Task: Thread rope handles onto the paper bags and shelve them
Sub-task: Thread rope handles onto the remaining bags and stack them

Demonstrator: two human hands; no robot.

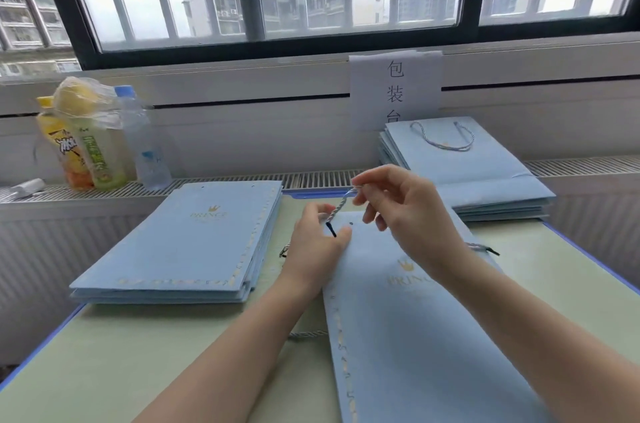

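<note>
I was mid-threading — my right hand (398, 201) pinched the rope handle (341, 206), my left hand (317, 246) gripped the paper bag (415, 318) flat on the table (near its hole (351, 224)); next, aim the tip through.

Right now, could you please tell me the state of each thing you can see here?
Bag: flat on the table, hole unthreaded.
Rope: pinched by both hands, tip near the hole.
Left hand: holds the rope's tip.
Right hand: holds the rope higher up.
Left stack: flat, no handles.
Right stack: flat, top bag has a handle.
Bottles: upright.
</note>
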